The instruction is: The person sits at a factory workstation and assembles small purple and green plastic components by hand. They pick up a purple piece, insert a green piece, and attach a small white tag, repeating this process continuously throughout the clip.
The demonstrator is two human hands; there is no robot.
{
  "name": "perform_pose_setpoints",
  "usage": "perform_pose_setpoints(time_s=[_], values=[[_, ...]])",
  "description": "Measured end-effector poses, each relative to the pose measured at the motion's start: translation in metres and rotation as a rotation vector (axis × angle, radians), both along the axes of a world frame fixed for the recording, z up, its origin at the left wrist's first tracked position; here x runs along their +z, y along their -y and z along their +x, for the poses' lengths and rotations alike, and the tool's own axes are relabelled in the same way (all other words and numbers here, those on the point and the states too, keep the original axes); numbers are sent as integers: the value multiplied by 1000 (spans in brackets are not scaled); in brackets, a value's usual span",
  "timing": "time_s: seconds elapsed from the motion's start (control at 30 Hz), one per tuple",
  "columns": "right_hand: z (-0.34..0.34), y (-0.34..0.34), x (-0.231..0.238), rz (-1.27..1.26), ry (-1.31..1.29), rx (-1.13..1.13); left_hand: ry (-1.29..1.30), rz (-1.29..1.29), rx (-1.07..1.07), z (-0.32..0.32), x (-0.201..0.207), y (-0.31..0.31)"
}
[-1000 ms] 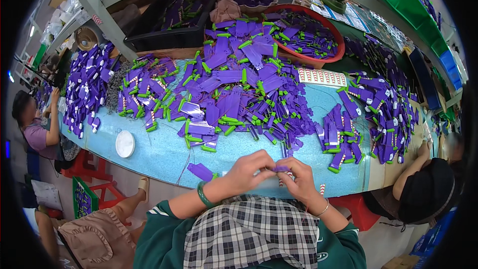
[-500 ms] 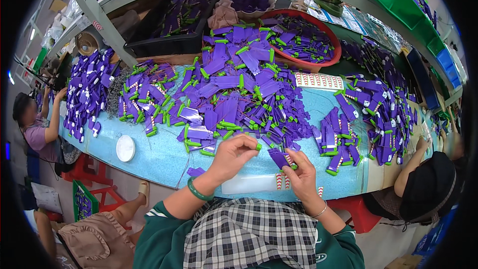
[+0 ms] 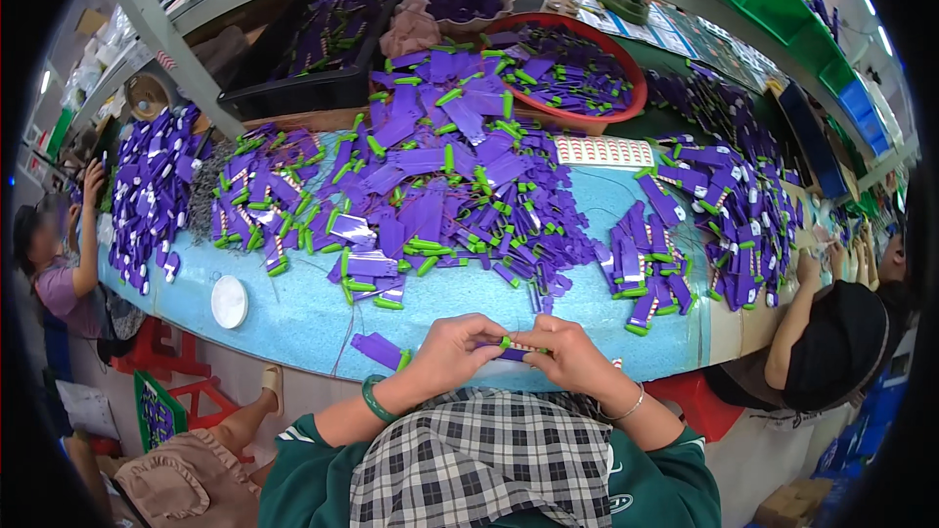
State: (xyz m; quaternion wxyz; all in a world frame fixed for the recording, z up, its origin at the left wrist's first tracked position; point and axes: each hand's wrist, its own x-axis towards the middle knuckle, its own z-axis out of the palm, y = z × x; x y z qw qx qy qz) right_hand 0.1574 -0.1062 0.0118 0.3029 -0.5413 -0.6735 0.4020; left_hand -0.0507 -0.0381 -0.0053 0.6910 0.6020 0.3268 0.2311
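Both my hands meet close to the table's front edge. Between them is a small flat purple piece (image 3: 513, 355) with a red-and-white striped band and a green end. My left hand (image 3: 456, 348) pinches the green end, while the fingers of my right hand (image 3: 569, 357) close on the striped purple part; the fingers partly hide it. Left of my left hand lies another purple piece (image 3: 376, 348) with a green end. Beyond my hands spreads a large heap of purple and green pieces (image 3: 421, 215). A smaller group of striped purple pieces (image 3: 641, 259) lies to the right.
A white round lid-like disc (image 3: 230, 302) lies on the blue tabletop (image 3: 293, 298). Behind the heap stand a red basin (image 3: 636, 88) and a black tray (image 3: 293, 93). A striped sticker sheet (image 3: 603, 152) lies at the back. Co-workers sit at both sides.
My hands have come together and nearer to me, the right moving left. Before, the left held a green bit apart from the striped purple piece in the right. The view shifted slightly.
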Motion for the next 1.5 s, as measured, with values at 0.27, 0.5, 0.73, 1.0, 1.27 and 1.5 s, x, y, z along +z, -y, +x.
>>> perform_pose_setpoints(time_s=[0.27, 0.5, 0.73, 1.0, 1.27, 1.5], values=[[-12, 5, -6, -179, -944, 90, 250, -147, -124, -1, 8, -6], [-2, -13, 11, 320, -25, 134, -43, 538, -266, 3, 43, -17], [58, -36, -16, 294, 625, -355, 70, 158, 101, -13, 47, -24], [59, -37, -25, 206, 269, -386, -70, 200, 115, 3, 24, -16], [-3, -18, 29, 239, -104, -142, -93, 162, -162, 20, 13, -6], [-13, -15, 32, 344, 65, -171, -210, 565, -190, 18, 15, -1]])
